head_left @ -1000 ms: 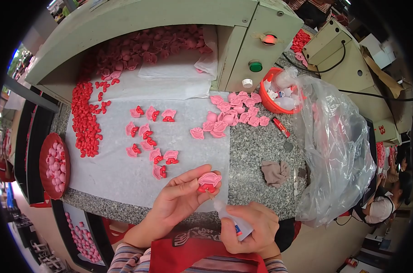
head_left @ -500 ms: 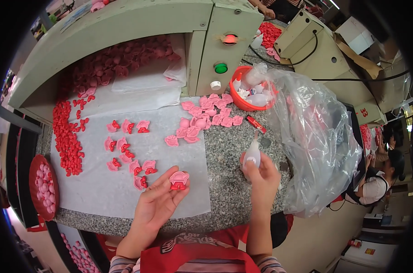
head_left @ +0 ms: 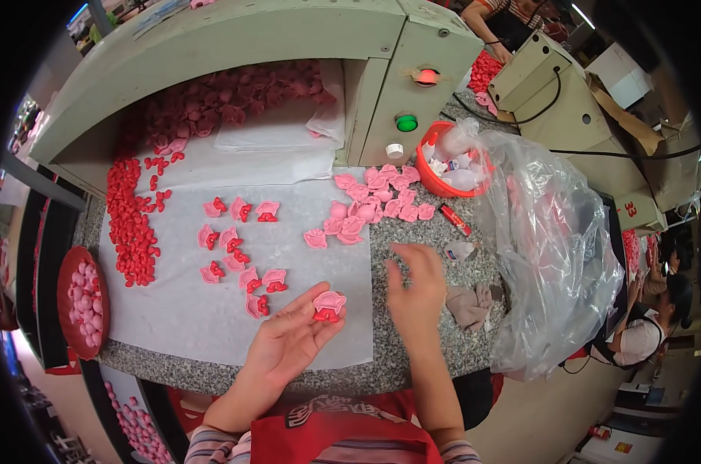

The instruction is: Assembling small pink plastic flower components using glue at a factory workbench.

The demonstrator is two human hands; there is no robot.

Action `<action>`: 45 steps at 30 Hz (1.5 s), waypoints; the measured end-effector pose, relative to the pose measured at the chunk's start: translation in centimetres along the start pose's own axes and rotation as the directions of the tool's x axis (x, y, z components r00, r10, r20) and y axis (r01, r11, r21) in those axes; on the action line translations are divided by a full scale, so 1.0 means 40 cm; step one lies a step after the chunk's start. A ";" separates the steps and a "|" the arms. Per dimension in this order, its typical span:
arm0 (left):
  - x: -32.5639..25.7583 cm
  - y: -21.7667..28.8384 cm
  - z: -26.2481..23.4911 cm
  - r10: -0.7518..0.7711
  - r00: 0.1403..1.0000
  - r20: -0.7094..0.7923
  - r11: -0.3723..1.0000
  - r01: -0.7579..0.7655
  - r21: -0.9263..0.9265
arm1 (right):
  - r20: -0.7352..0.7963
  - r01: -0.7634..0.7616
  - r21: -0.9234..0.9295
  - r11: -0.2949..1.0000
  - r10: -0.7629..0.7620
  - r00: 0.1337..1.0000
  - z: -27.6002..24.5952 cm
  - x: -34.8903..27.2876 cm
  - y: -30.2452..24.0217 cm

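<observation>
My left hand [head_left: 292,336] pinches a small pink plastic piece [head_left: 330,300] with a red part along its lower edge. My right hand [head_left: 416,298] is empty above the granite tabletop, thumb and fingers apart. Just right of its fingertips a small white squeeze bottle [head_left: 459,250] lies on the granite. Left of my hands, several joined pink-and-red pieces [head_left: 228,238] are spread over a white paper sheet [head_left: 173,309]. A heap of small red parts [head_left: 130,224] covers the sheet's left side. Loose pink pieces [head_left: 370,203] are grouped near its far right corner.
A pale green machine [head_left: 381,100] with an arched opening stands at the back. An orange-red basket [head_left: 451,189] holds bottles beside a large clear plastic bag [head_left: 555,271]. A crumpled cloth [head_left: 470,307] and red tube [head_left: 455,220] lie nearby. A red bowl [head_left: 74,340] sits left. Other people work beyond.
My right hand has let go of the white squeeze bottle, which now lies on the granite, and has drawn back leftward. My left hand still holds the pink-and-red piece. The view has shifted slightly.
</observation>
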State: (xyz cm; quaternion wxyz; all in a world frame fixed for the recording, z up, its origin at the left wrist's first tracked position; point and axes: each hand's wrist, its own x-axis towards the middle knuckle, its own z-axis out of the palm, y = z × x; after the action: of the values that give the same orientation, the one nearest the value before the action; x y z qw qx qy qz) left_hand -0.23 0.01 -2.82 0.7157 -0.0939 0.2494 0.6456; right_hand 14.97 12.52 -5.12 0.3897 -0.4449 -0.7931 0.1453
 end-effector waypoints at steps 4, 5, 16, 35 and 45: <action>0.000 -0.007 0.010 -0.029 0.998 0.048 0.999 0.031 -0.043 | 0.127 0.066 -0.057 0.996 -0.058 0.990 0.109 0.038 0.023; -0.004 0.000 0.002 -0.017 0.999 0.046 0.999 0.019 -0.048 | 0.151 0.045 -0.034 0.998 -0.040 0.988 0.125 0.041 0.026; 0.007 0.007 -0.015 -0.055 0.993 0.108 0.997 0.060 -0.043 | 0.223 -0.296 -0.052 0.954 0.300 0.928 -0.041 -0.060 0.032; 0.008 -0.010 -0.011 -0.053 0.996 0.078 0.995 0.059 -0.082 | 0.443 0.262 0.094 0.960 -0.276 0.853 -0.054 -0.025 0.078; 0.005 -0.037 -0.001 0.010 0.996 0.091 0.998 -0.016 0.067 | 0.243 -0.289 0.443 0.848 0.197 0.950 -0.117 -0.070 -0.105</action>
State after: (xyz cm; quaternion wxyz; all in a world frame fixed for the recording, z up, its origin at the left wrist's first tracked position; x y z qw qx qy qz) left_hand 1.22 -0.04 -3.23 0.7247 -0.0386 0.2389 0.6452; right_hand 16.80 7.30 -1.01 0.3882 -0.4176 -0.7035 0.4242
